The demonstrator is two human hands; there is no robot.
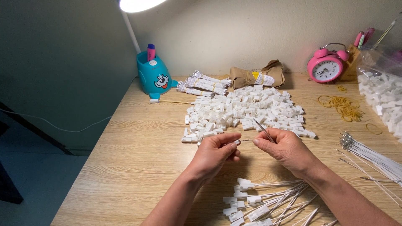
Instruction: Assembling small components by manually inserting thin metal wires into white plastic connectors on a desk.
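Nearest me, at the bottom edge, lies a loose heap of finished white wires with small white plastic connectors on their ends [251, 205], fanned across the pale wood-grain counter [138, 159].

Just above it, both my hands meet over the counter. My left hand [213, 152] has its grip closed, thumb and forefinger pinched on a small white plastic connector housing [237, 142]. My right hand [287, 148] has its grip closed on a thin white wire with a metal tip [263, 130]; the wire slants up and left out of my fingers. A short metal end shows between the two hands, close to the housing; whether it is already seated I cannot tell.

Beyond the hands, a broad pile of loose white plastic housings [247, 111] covers the middle of the counter. Behind it: tied bundles of white wires [203, 85], a crumpled brown paper parcel [257, 76], and a teal plastic pen holder with a cartoon face [154, 75] holding a pink marker, under a white lamp head [138, 4].

To the right: a pink twin-bell alarm clock [326, 66], a scatter of yellow rubber bands [345, 106], a clear plastic bag of more white housings [383, 96], and a spread of loose white wires with metal tips [372, 157] running off the edge.
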